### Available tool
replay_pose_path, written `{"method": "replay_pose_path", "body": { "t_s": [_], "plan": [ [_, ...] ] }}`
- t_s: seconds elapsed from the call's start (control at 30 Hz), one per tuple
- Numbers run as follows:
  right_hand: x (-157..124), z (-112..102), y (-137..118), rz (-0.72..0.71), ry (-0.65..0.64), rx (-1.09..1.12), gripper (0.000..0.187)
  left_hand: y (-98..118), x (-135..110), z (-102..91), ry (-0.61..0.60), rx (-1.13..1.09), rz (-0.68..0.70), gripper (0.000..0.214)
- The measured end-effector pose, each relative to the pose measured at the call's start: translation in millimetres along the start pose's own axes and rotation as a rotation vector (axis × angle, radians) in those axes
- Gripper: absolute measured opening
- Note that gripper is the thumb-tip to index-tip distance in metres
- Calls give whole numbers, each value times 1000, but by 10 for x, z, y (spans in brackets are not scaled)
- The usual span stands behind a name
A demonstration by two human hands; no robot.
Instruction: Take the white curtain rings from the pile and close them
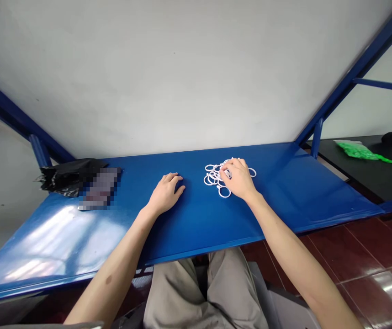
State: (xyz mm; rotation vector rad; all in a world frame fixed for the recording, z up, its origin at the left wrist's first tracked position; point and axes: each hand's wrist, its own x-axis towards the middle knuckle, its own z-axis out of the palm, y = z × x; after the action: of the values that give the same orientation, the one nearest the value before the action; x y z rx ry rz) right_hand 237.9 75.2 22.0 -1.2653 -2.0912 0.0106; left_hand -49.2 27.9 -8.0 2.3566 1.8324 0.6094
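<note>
A loose pile of white rings [212, 176], thin round hoops that look like plastic curtain rings, lies on the blue table [196, 219]. My right hand [239, 179] is over the right part of this pile, with thumb and fingertips closed around part of a white ring. Its palm and fingers hide some of the rings beneath. My left hand [165, 193] rests on the tabletop to the left of the pile, fingers loosely bent and thumb apart, with nothing in it.
A crumpled black plastic bag [62, 179] and a blurred-out flat object [102, 187] are at the table's left. Blue frame bars [350, 77] slope up on both sides before a white wall [182, 77]. On a dark surface at right lies a bright green bag [358, 150].
</note>
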Motion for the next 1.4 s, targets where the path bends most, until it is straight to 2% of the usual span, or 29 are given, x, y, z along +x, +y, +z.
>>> {"method": "replay_pose_path", "body": {
  "t_s": [0.1, 0.23, 0.37, 0.47, 0.6, 0.73, 0.83, 1.07, 1.23, 1.4],
  "plan": [
    [-11, -18, 1, -14, -98, -34, 12, 5, -3, -4, -5, -1, -3, 40],
    [-21, -97, 134, -3, -209, -16, 7, 2, -5, -1, -13, -5, 1, 41],
    [-41, -125, 219, -47, -239, 25, 6, -18, -5, 4, -5, -12, 11, 40],
    [-39, -128, 189, -88, -219, 63, 14, -32, -7, 8, -6, -16, 14, 41],
    [-14, -181, 105, -121, -190, 111, 9, -40, -9, 14, 7, -24, 21, 39],
    [-10, -246, 29, -129, -331, 114, 9, -34, -9, 9, 6, -20, 20, 38],
    [-23, -265, -13, -116, -378, 95, 10, -26, -10, 0, 6, -17, 16, 37],
    [-55, -275, -16, -113, -395, 27, 8, -21, -16, -22, -16, -3, 17, 39],
    [-58, -244, 10, -141, -404, 1, 17, -29, -15, -19, -19, -8, 14, 39],
    [-54, -322, 28, -158, -326, 123, 23, -50, -15, -9, 8, -23, 31, 36]
  ]
}}
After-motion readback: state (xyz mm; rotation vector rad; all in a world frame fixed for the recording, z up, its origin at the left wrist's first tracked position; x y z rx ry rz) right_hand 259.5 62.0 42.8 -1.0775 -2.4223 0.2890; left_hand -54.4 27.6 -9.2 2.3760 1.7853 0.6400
